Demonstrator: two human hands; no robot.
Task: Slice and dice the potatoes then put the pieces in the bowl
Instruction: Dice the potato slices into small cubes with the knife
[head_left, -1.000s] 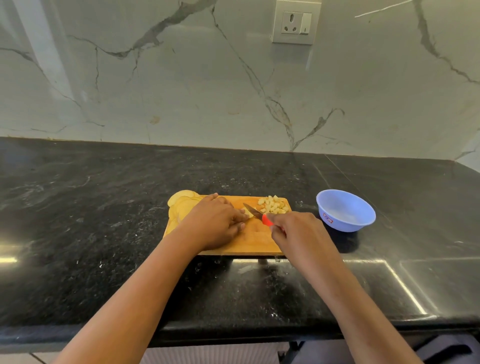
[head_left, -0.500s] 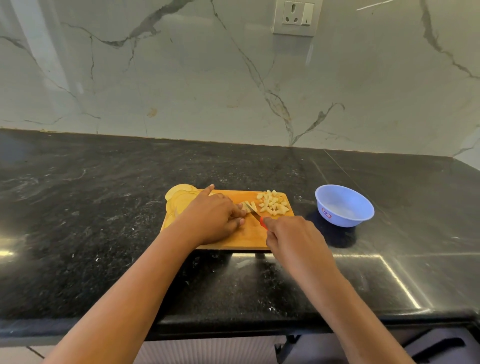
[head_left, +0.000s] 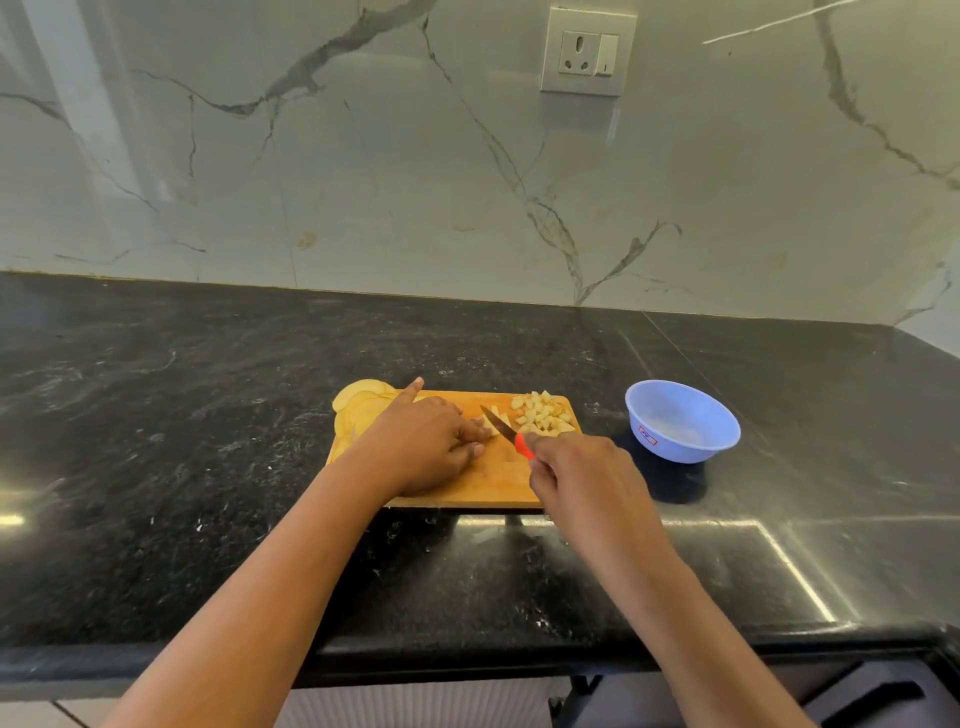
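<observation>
A person's left hand (head_left: 431, 441) rests mid-way along a wooden cutting board (head_left: 493, 483), fingertips curled down on a pale potato strip (head_left: 489, 420). The right hand (head_left: 576, 475) grips the red handle of a knife (head_left: 497, 422), and the blade slants away and leftward, just right of those fingertips. Diced pieces (head_left: 543, 415) heap at the board's far right corner, uncut slices (head_left: 363, 402) at its far left. The blue bowl (head_left: 670, 449) stands on the counter right of the board, nearer the right hand, seemingly without potato
</observation>
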